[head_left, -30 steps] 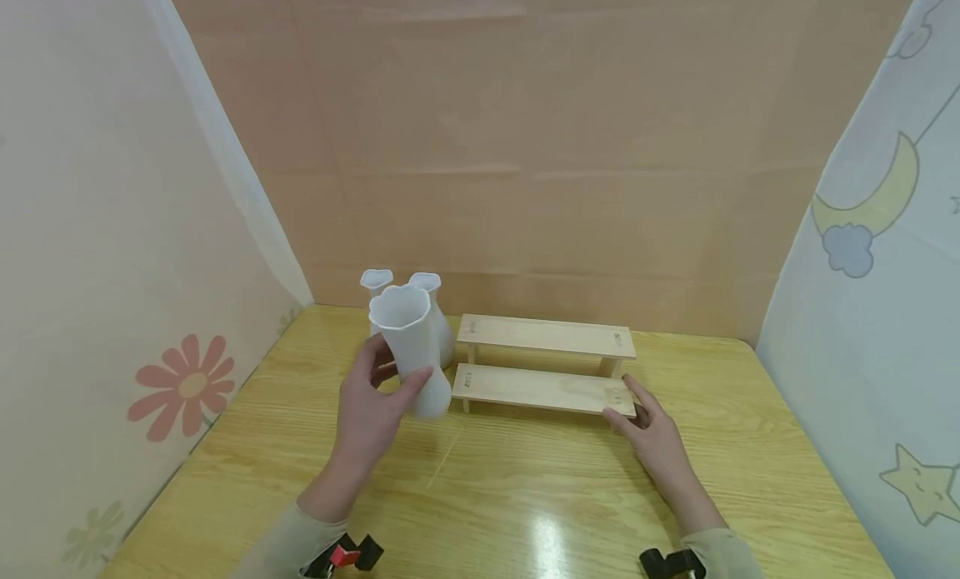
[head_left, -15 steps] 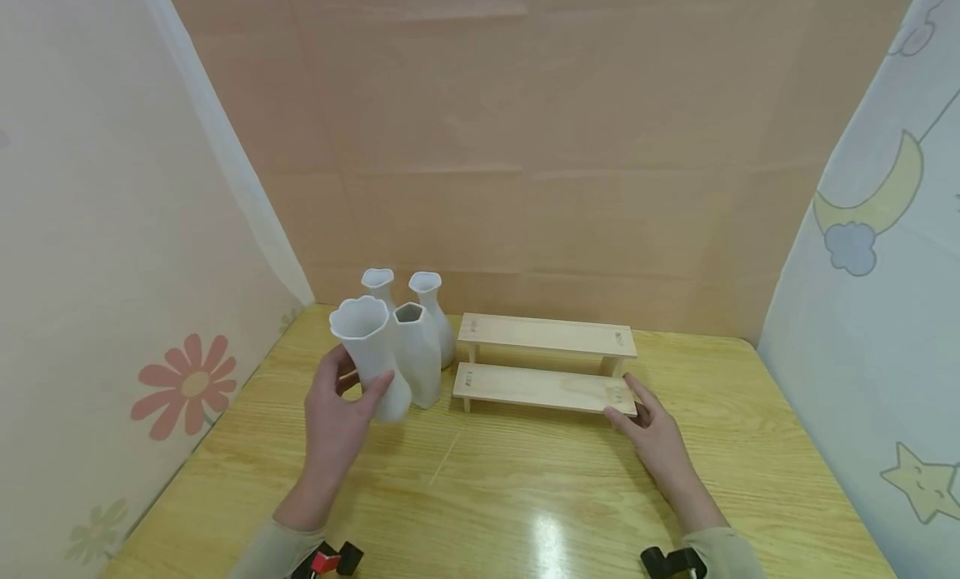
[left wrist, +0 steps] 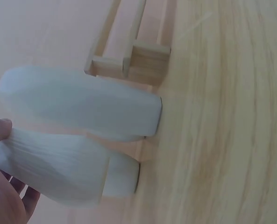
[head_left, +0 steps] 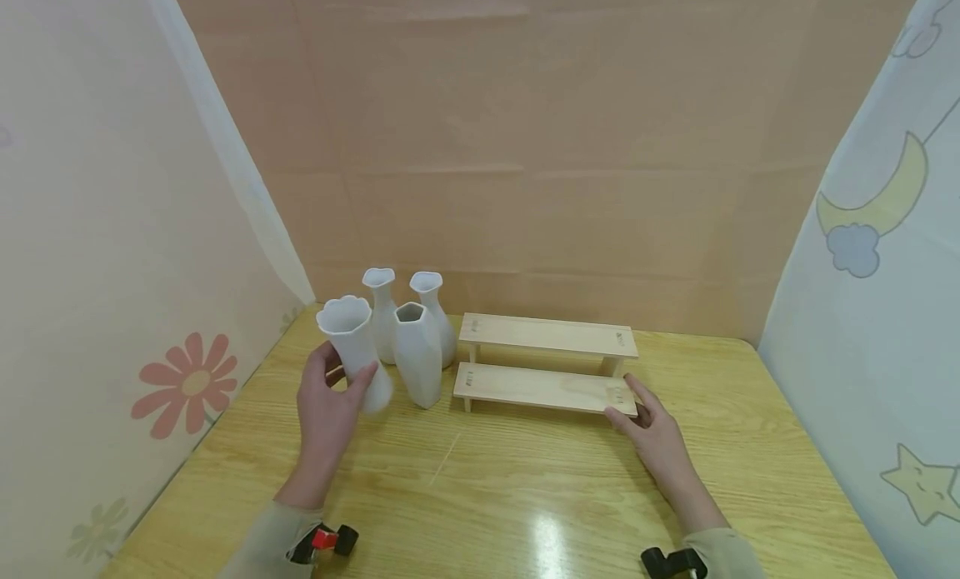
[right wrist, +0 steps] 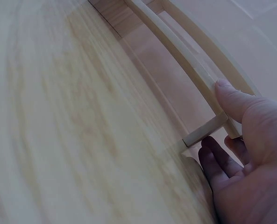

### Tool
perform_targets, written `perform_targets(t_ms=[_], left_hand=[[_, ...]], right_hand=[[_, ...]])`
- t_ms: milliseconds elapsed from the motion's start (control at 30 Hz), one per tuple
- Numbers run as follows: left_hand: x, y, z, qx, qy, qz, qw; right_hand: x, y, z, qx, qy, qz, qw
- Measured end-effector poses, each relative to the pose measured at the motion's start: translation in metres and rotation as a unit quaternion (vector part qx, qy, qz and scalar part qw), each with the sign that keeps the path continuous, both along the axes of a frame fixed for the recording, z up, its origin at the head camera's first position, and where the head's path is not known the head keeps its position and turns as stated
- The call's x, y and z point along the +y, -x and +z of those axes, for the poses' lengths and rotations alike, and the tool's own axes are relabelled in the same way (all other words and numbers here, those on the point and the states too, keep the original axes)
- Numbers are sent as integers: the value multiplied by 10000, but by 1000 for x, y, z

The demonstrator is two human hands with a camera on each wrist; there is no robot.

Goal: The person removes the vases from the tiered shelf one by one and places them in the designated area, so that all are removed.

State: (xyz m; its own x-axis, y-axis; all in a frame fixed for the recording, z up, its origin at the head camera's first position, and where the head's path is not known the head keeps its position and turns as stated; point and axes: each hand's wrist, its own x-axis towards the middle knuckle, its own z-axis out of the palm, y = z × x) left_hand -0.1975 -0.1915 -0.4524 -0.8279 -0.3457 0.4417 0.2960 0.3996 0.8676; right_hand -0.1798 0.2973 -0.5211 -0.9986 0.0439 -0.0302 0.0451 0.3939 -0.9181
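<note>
My left hand (head_left: 330, 404) holds a white vase (head_left: 360, 354) with a wide scalloped rim, thumb on one side and fingers round the other. The vase tilts slightly; in the left wrist view its lower end overlaps the base of another vase (left wrist: 122, 175). Just right of it stands a white faceted vase (head_left: 420, 354) with an angular mouth. My right hand (head_left: 656, 437) grips the right end of the lower board of a two-tier wooden stand (head_left: 543, 387). In the right wrist view the thumb (right wrist: 231, 95) lies on top and the fingers curl beneath.
Two narrow-necked white vases with flared rims, one at left (head_left: 381, 312) and one at right (head_left: 435, 312), stand upright behind. The stand's upper board (head_left: 547, 333) lies near the back wall (head_left: 562, 187). Printed cloth hangs on both sides of the wooden table (head_left: 510, 496).
My left hand has carried the scalloped vase leftward, uncovering the faceted vase, which it hid a second ago. My right hand has stayed at the stand's lower board.
</note>
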Motion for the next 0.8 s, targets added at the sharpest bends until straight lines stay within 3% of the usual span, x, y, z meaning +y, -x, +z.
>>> perform_targets(t_ms=[233,467,800], left_hand=[[-7,18,-12,-120,-25,53,9999],[-11,32,-21,-77,-134,-101,9998],[-11,41,-27,-227,-158,-170,9995]], right_hand=[[-1,0,1,8,14,-13,10000],[0,-1,1,24,-14,-30,10000],[0,-1,1,49,40,5,10000]])
